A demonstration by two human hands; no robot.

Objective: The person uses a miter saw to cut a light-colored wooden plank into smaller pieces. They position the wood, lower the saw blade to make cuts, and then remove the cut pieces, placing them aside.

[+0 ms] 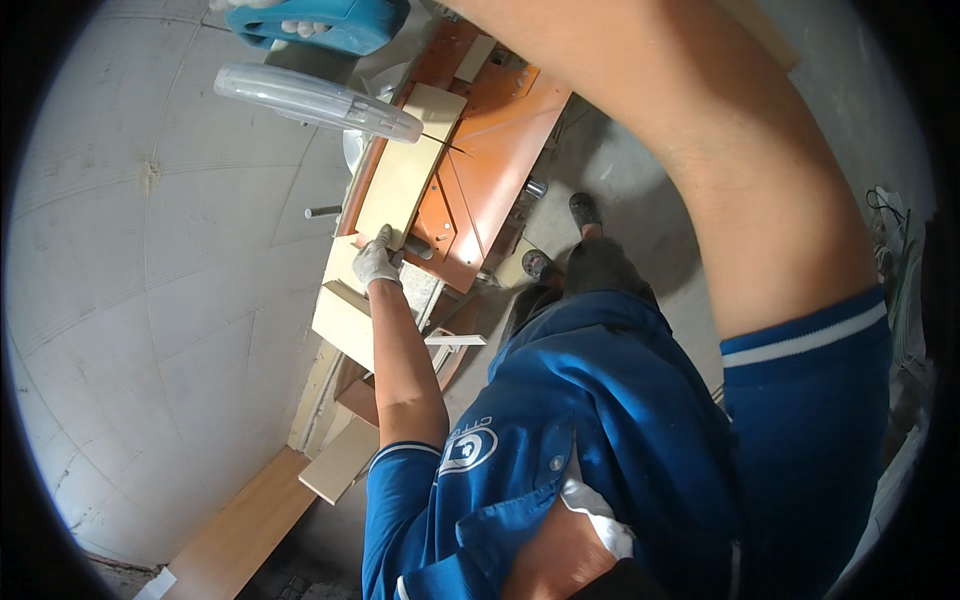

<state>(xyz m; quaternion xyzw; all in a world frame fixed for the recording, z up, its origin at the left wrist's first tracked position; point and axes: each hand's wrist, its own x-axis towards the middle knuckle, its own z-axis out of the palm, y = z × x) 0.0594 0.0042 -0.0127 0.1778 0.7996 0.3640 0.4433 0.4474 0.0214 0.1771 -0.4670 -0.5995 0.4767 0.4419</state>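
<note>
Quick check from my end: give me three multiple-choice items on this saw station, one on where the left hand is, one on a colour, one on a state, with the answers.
1. Where does the left hand rest?
A. on the pale board lying on the saw table
B. on the floor
C. on the blue shirt

2. What colour is the saw table?
A. green
B. orange
C. black

3. How is the left hand dressed?
A. bare
B. in a light work glove
C. wrapped in tape

Answers:
1 A, the hand presses flat on the near end of the pale board.
2 B, the table surface beside the board is orange.
3 B, a light glove covers the hand down to the wrist.

The right hand is at the top edge, gloved, on the saw's blue handle, above the clear blade guard.
</note>
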